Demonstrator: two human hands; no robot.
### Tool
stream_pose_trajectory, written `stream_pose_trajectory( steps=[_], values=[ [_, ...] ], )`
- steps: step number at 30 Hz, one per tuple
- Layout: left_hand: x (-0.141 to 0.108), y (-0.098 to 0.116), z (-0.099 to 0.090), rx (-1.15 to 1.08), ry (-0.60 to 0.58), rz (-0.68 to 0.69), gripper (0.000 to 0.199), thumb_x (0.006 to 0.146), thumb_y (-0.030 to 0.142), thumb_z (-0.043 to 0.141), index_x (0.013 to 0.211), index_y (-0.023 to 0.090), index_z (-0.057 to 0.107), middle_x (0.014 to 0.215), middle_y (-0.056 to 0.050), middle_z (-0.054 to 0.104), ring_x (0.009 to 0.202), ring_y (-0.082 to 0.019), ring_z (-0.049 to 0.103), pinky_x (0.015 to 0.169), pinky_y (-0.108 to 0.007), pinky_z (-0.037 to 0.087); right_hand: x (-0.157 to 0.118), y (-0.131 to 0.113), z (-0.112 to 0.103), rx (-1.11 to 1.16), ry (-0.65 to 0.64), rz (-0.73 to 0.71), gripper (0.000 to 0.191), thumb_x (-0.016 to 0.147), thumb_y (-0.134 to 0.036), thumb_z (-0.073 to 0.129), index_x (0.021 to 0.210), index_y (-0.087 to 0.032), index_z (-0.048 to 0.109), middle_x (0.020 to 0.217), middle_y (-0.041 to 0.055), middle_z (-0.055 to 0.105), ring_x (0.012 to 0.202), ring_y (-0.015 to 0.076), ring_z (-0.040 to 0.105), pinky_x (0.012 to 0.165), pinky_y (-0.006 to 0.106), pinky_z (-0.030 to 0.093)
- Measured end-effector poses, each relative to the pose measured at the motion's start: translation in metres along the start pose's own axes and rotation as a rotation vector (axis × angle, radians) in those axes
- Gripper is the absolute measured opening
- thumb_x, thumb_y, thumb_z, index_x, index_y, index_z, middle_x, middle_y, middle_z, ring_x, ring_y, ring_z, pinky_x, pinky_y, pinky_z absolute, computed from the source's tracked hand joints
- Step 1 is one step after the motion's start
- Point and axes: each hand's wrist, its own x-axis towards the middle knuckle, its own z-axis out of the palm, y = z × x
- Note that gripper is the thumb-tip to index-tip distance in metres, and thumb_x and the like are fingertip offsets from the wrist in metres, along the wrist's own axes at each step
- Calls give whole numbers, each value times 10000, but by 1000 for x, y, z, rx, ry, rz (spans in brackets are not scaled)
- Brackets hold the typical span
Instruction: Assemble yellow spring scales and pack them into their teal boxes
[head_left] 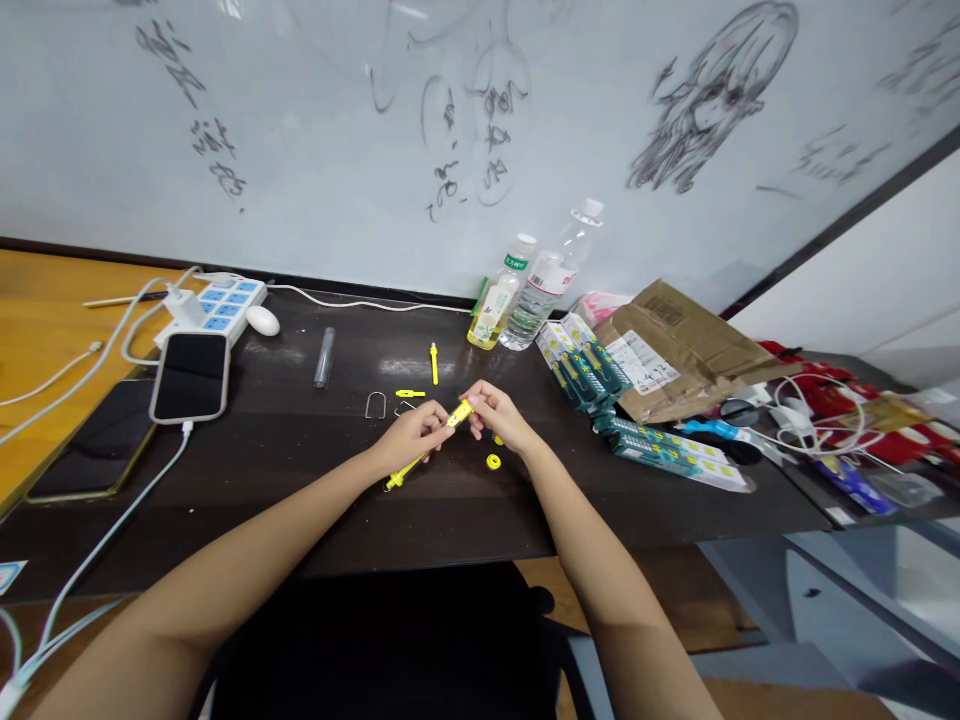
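My left hand (411,437) is closed on the lower left end of a small yellow plastic piece (460,412) with dark marks. The fingers of my right hand (495,415) pinch its upper right end. A yellow rod (403,474) sticks out below my left hand; I cannot tell whether it joins the held piece. Beyond the hands lie a yellow stick (434,364), a short yellow part (409,393) and a bent wire loop (376,405). A yellow ring (493,462) rests under my right wrist, beside another small yellow part partly hidden by that hand.
A clear tube (324,358) lies to the left, near a charging phone (190,376) and a power strip (234,308). Two bottles, one a water bottle (541,290), stand at the back. Green boxes (581,365) and a cardboard package (667,340) crowd the right.
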Motion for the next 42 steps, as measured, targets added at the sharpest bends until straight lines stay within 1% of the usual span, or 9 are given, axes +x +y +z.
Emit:
stream_pose_trajectory(
  steps=[6,10,13,21,26,30,34,37,42],
  values=[
    [-2,0,4,59,69,53,361,802,340,606,1095,205,444,639,92,497,413,-56,478,431,-181,406,-1,-1,1,13,-8,-5,326,806,-469,635,901,-166,563,538,-80,450,447,56,405,402,180,435],
    [-3,0,3,40,21,69,456,840,337,560,1248,227,388,664,86,495,425,-52,477,436,-172,409,-1,0,2,11,-18,-5,331,806,-472,637,911,-167,562,555,-73,457,460,62,421,413,187,440],
    [-4,-1,3,5,-20,75,443,871,355,516,1274,230,381,656,78,503,428,-58,483,436,-174,423,-1,0,2,12,-28,-11,328,810,-475,631,909,-170,557,570,-68,464,471,63,427,417,188,441],
    [-3,-3,3,-3,10,61,487,855,346,538,1301,236,375,646,82,514,410,-53,475,428,-166,407,-1,-2,3,-21,-22,-15,324,816,-485,614,915,-185,540,597,-66,457,483,65,424,421,185,431],
    [-4,1,1,120,64,116,607,832,264,551,1398,218,338,582,93,530,431,-54,459,510,-184,403,-2,-4,7,-51,-22,-53,354,819,-467,617,1022,-220,465,602,-85,453,482,66,437,418,172,405],
    [-2,-1,-1,137,23,125,652,848,265,536,1454,203,304,551,78,564,464,-75,485,558,-207,412,-4,-5,15,-84,-67,-35,419,837,-462,594,1149,-228,440,612,-80,484,484,68,451,432,172,401],
    [1,-5,-3,75,-10,88,611,820,263,559,1401,170,395,537,66,575,491,-90,524,559,-207,419,-1,0,17,-102,-74,-12,472,842,-499,562,1202,-221,435,643,-60,532,486,76,471,438,184,405],
    [5,-6,-9,18,106,66,611,799,259,576,1381,174,410,523,73,561,472,-87,513,531,-198,409,1,2,8,-142,42,-48,439,865,-517,502,1177,-212,452,678,-40,544,511,87,483,442,191,397],
    [13,-4,-34,-92,624,98,574,824,284,538,1373,192,395,527,61,545,482,-101,534,515,-209,427,-1,-1,-7,-519,272,-157,253,888,-412,488,1006,-200,562,676,-32,506,583,103,469,557,222,395]
  ],
)
